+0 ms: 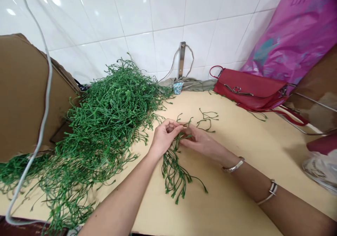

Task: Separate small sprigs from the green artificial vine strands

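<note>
My left hand [165, 137] and my right hand [200, 143] meet above the table, their fingertips pinching the top of a green artificial plant sprig [173, 169]. Its thin branches hang down and spread onto the cream tabletop [237, 204]. Just beyond my right hand lie a few loose small green sprigs [207, 120]. A large heap of similar green sprigs [105, 116] sits to the left of my left hand, spilling over the table's left side. My right wrist and forearm wear metal bangles [233, 164].
A sheet of brown cardboard [23, 92] stands at the left, with a white cable [43, 99] hanging before it. At the back are white tiles [158, 18], a red handbag [250, 88], a pink plastic bag [295, 29], a small patterned cup [178, 87] and grey cloth [197, 84].
</note>
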{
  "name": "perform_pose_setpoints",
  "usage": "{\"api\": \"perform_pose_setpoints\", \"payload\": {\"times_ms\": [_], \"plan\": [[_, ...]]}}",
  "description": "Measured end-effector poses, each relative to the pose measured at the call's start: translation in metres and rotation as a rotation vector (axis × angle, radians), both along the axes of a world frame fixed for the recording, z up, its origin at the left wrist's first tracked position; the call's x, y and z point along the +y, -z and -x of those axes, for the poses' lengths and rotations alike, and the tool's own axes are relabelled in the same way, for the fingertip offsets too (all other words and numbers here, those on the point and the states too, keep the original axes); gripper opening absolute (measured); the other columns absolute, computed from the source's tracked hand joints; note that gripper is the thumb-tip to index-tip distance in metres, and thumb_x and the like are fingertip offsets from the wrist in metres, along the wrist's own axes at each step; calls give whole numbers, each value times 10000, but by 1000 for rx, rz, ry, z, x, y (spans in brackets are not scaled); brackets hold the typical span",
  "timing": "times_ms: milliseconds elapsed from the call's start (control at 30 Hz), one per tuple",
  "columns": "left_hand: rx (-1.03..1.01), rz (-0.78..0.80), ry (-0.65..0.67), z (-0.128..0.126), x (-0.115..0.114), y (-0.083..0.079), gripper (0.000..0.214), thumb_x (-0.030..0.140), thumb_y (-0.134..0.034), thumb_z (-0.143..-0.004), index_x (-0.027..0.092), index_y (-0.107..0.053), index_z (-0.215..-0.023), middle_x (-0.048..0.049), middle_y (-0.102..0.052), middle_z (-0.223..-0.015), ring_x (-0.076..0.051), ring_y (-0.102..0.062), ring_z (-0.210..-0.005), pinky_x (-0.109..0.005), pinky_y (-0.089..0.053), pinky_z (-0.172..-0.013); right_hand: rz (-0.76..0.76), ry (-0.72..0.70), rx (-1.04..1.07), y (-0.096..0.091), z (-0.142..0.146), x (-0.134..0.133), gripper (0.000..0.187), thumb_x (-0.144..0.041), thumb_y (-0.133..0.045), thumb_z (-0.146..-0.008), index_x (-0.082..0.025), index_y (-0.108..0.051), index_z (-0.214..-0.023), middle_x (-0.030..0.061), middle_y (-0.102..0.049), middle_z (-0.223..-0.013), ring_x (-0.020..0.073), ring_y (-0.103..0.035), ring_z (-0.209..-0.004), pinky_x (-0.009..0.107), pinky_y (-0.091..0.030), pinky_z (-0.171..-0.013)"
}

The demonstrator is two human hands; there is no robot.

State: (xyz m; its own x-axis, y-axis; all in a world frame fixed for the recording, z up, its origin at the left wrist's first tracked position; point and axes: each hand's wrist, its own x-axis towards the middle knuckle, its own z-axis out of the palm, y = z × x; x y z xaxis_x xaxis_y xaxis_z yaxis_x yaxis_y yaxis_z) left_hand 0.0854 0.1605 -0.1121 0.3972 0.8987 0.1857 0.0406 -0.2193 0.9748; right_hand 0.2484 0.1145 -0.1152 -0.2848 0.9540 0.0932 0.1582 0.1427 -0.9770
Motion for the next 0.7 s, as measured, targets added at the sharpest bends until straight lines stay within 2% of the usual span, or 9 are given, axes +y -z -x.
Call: {"api": "perform_pose_setpoints", "payload": {"times_ms": [100,167,233,300,400,467,600,633,700], "plan": [[-63,-14,-25,-3,-2,-4,404,494,-675,-840,122,-593,-975,-50,-637,-903,-95,-545,-762,-217,-433,-705,-5,117,57,2,-5,4,573,-520,-620,-781,-81,-529,-1138,78,-599,-965,47,-540,-770,155,-480,-681],[-55,2,-13,-3,-3,-4,436,473,-702,-839,121,-594,-1072,-59,-645,-974,-102,-570,-815,-224,-446,-743,-37,243,100,4,-14,9,579,-577,-634,-760,-79,-535,-1038,68,-572,-900,38,-501,-739,153,-457,-666],[-13,40,26,-4,-2,-2,469,395,-758,-805,115,-595,-1144,-63,-659,-989,-112,-593,-820,-235,-451,-749,-58,342,132,5,-23,12,614,-623,-659,-731,-84,-522,-989,64,-559,-878,34,-483,-721,159,-448,-665],[29,76,64,-4,0,0,366,262,-750,-803,100,-620,-1105,-41,-652,-886,-105,-583,-762,-230,-437,-718,-63,389,138,5,-29,13,635,-640,-679,-706,-86,-520,-971,63,-556,-857,40,-488,-717,164,-443,-663],[26,96,60,-1,3,-2,117,144,-617,-879,97,-617,-986,-9,-597,-798,-82,-539,-723,-212,-417,-718,-74,423,118,4,-35,13,636,-622,-708,-680,-84,-542,-975,60,-551,-838,49,-504,-737,160,-432,-668],[-3,101,29,1,3,-4,63,153,-560,-923,110,-576,-965,-2,-570,-817,-78,-544,-765,-205,-421,-761,-91,447,107,4,-36,13,639,-623,-716,-674,-85,-541,-970,62,-554,-855,45,-496,-745,155,-423,-670],[-25,137,65,-2,0,-1,257,294,-606,-934,115,-565,-1114,-56,-620,-1054,-112,-582,-942,-239,-448,-870,-105,401,87,4,-30,11,663,-673,-703,-701,-74,-538,-933,81,-568,-881,53,-508,-765,173,-446,-703],[-21,151,100,-4,-1,0,319,305,-642,-909,107,-575,-1149,-69,-628,-1076,-120,-584,-938,-246,-452,-859,-107,376,80,3,-28,10,662,-679,-693,-714,-72,-539,-927,81,-568,-873,55,-510,-759,177,-449,-702],[-21,174,159,-8,-3,2,327,274,-689,-855,82,-605,-1107,-62,-637,-977,-112,-569,-845,-240,-447,-793,-125,349,61,2,-24,9,622,-654,-680,-741,-73,-548,-921,76,-568,-855,51,-502,-738,173,-442,-687]]}}
